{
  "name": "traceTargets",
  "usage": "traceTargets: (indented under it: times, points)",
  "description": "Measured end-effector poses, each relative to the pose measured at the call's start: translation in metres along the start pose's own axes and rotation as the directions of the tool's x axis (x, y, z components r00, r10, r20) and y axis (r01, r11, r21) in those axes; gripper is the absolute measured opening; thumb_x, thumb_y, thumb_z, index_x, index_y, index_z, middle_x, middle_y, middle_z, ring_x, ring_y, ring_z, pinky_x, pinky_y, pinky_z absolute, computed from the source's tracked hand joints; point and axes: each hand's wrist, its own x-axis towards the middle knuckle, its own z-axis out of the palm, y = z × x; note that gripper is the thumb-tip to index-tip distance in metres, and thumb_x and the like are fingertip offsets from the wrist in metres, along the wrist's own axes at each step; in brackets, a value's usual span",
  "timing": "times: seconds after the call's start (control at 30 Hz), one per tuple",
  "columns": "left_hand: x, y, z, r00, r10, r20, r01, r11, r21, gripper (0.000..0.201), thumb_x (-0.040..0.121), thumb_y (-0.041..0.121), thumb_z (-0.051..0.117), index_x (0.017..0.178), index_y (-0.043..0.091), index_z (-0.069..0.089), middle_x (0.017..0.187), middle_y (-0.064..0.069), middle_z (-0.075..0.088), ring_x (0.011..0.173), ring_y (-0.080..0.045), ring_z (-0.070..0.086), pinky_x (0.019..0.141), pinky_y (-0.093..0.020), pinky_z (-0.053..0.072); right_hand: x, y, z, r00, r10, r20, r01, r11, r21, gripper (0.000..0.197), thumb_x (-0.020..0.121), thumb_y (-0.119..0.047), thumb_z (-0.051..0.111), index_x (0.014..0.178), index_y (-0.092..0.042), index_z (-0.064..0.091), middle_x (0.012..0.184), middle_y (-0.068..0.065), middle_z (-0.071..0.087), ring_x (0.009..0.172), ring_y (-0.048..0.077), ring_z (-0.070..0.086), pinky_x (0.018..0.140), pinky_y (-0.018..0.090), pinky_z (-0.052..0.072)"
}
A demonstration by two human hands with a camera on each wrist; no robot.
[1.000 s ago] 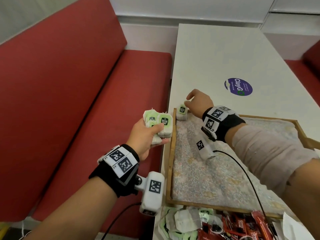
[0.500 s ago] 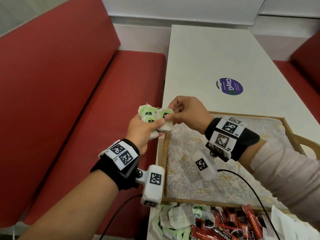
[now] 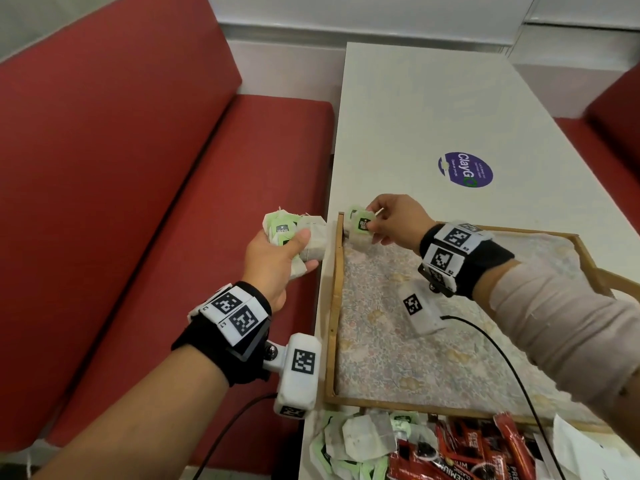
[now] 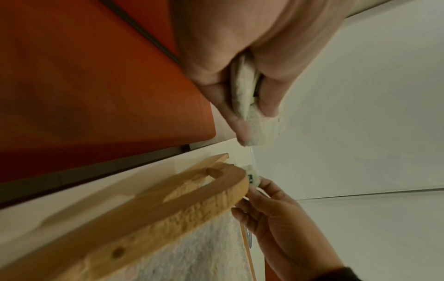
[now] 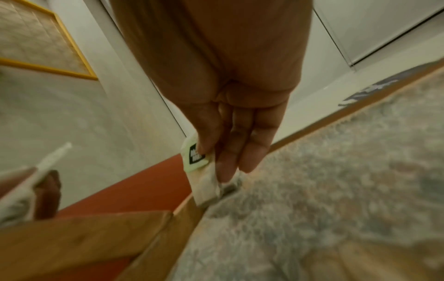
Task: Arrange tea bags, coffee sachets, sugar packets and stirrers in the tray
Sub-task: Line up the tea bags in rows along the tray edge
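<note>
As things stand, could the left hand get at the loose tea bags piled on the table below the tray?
Probably not yet: the left hand already grips a bundle of tea bags over the bench. The pile of tea bags lies uncovered near that forearm, so only the full grip stands in the way.

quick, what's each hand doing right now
Left hand: holding a bunch of tea bags.
Right hand: pinching one tea bag at the tray corner.
</note>
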Motion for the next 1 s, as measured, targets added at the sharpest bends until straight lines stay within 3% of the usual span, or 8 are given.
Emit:
traceTargets:
  times: [0.1, 0.2, 0.27, 0.5, 0.57, 0.67, 0.83, 1.0]
  points:
    - [0.001, 0.000, -0.001, 1.000, -0.003, 0.010, 0.003, 1.000, 0.005, 0.018, 0.087, 0.005, 0.063, 0.101, 0.016, 0.058, 0.100, -0.004, 0.067, 0.083, -0.020, 0.067, 0.052, -0.024, 0.055, 0.008, 0.003, 0.009, 0.997, 0.060, 0.055, -0.058, 0.998, -0.023, 0.021, 0.086, 0.000, 0.064, 0.080, -0.018, 0.054, 0.070, 0.004, 0.061, 0.060, 0.022, 0.060, 0.067, 0.037, 0.055]
    - [0.002, 0.000, -0.002, 1.000, -0.004, 0.013, 0.004, 1.000, 0.016, 0.018, 0.087, 0.005, 0.063, 0.099, 0.017, 0.058, 0.100, -0.004, 0.067, 0.083, -0.021, 0.067, 0.054, -0.025, 0.057, 0.017, 0.003, 0.012, 0.998, 0.064, 0.029, -0.062, 0.997, -0.054, 0.026, 0.084, -0.001, 0.066, 0.075, -0.021, 0.052, 0.070, 0.001, 0.059, 0.058, 0.019, 0.060, 0.062, 0.032, 0.054]
    - [0.001, -0.001, -0.003, 1.000, -0.007, 0.017, 0.007, 1.000, 0.026, 0.018, 0.087, 0.006, 0.064, 0.100, 0.017, 0.058, 0.100, -0.004, 0.068, 0.082, -0.020, 0.068, 0.056, -0.026, 0.057, 0.022, 0.002, 0.013, 0.999, 0.046, -0.012, -0.047, 0.991, -0.121, 0.026, 0.082, -0.003, 0.069, 0.074, -0.022, 0.052, 0.072, 0.000, 0.059, 0.060, 0.017, 0.060, 0.066, 0.034, 0.055]
    - [0.001, -0.004, -0.004, 0.999, -0.028, 0.042, 0.027, 0.999, 0.025, 0.018, 0.087, 0.004, 0.062, 0.098, 0.017, 0.058, 0.096, -0.003, 0.068, 0.075, -0.017, 0.069, 0.054, -0.026, 0.057, 0.029, 0.003, 0.020, 0.988, 0.058, -0.143, -0.081, 0.983, -0.167, 0.031, 0.074, -0.008, 0.074, 0.072, -0.024, 0.048, 0.091, 0.008, 0.066, 0.083, 0.027, 0.066, 0.078, 0.041, 0.056]
    - [0.002, -0.003, -0.005, 0.998, -0.029, 0.047, 0.028, 0.999, 0.026, 0.018, 0.087, 0.004, 0.063, 0.097, 0.018, 0.057, 0.094, -0.002, 0.069, 0.071, -0.015, 0.070, 0.055, -0.028, 0.058, 0.029, 0.003, 0.022, 0.986, 0.060, -0.158, -0.088, 0.981, -0.175, 0.029, 0.074, -0.009, 0.073, 0.077, -0.022, 0.047, 0.093, 0.009, 0.066, 0.084, 0.027, 0.066, 0.078, 0.041, 0.055]
    - [0.003, -0.002, -0.004, 0.998, -0.028, 0.047, 0.027, 0.999, 0.022, 0.018, 0.087, 0.004, 0.062, 0.097, 0.018, 0.057, 0.094, -0.002, 0.068, 0.076, -0.019, 0.069, 0.054, -0.030, 0.058, 0.027, 0.001, 0.022, 0.983, 0.027, -0.184, -0.075, 0.963, -0.257, 0.027, 0.074, -0.013, 0.072, 0.089, -0.018, 0.049, 0.088, 0.005, 0.063, 0.081, 0.024, 0.061, 0.067, 0.032, 0.049]
    - [0.005, 0.000, -0.003, 0.998, -0.041, 0.040, 0.041, 0.999, 0.012, 0.019, 0.088, 0.004, 0.062, 0.099, 0.018, 0.057, 0.098, -0.003, 0.068, 0.083, -0.024, 0.068, 0.056, -0.032, 0.059, 0.013, 0.000, 0.024, 0.995, -0.100, -0.015, 0.088, 0.927, -0.364, 0.031, 0.066, -0.018, 0.080, 0.091, -0.027, 0.063, 0.080, -0.008, 0.050, 0.075, 0.014, 0.052, 0.056, 0.023, 0.036]
    - [0.004, 0.000, 0.001, 0.996, -0.074, 0.044, 0.074, 0.997, -0.008, 0.022, 0.089, -0.002, 0.057, 0.100, 0.017, 0.057, 0.101, -0.005, 0.066, 0.086, -0.025, 0.067, 0.060, -0.035, 0.060, 0.010, 0.004, 0.028, 0.997, -0.079, 0.000, 0.072, 0.910, -0.409, 0.033, 0.066, -0.021, 0.083, 0.090, -0.030, 0.063, 0.092, -0.004, 0.053, 0.082, 0.015, 0.052, 0.068, 0.025, 0.039]
